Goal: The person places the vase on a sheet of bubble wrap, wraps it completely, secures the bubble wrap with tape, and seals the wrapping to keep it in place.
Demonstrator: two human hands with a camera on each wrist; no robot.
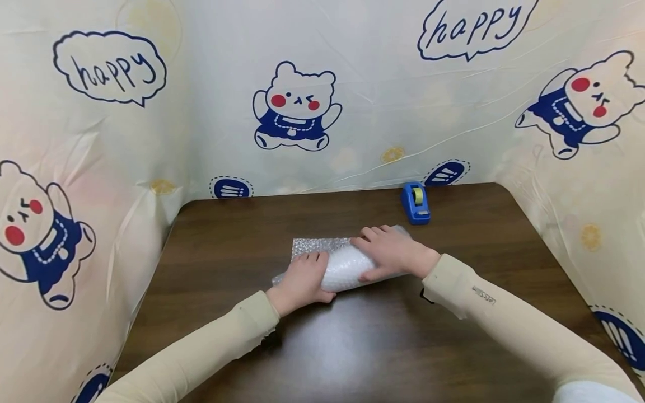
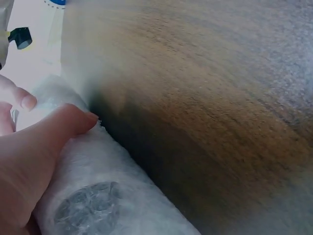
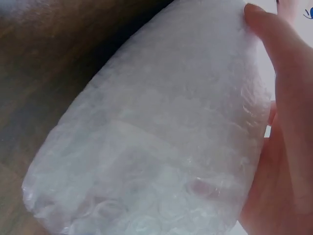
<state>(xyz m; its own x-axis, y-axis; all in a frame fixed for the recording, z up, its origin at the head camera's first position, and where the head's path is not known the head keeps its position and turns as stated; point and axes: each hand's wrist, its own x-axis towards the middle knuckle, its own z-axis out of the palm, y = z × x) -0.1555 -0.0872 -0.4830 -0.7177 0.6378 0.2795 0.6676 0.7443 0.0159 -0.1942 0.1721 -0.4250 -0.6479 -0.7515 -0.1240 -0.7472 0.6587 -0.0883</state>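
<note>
A whitish bubble wrap roll (image 1: 346, 270) lies across the middle of the table, with a loose flat flap (image 1: 318, 244) of the wrap spread out behind it. My left hand (image 1: 300, 281) grips the roll's left part, thumb on the near side and fingers over the top. Toward the other end, my right hand (image 1: 390, 253) holds it from above with thumb and fingers spread around it. In the left wrist view, the thumb (image 2: 63, 125) presses along the bubbly surface. The right wrist view shows the roll (image 3: 161, 112) filling the palm side. Whatever lies inside the wrap is hidden.
A blue tape dispenser (image 1: 415, 204) with a yellowish roll stands near the table's back edge, behind my right hand. The dark wooden table (image 1: 242, 224) is enclosed at the back and sides by a printed curtain (image 1: 373, 112) with bears and lettering.
</note>
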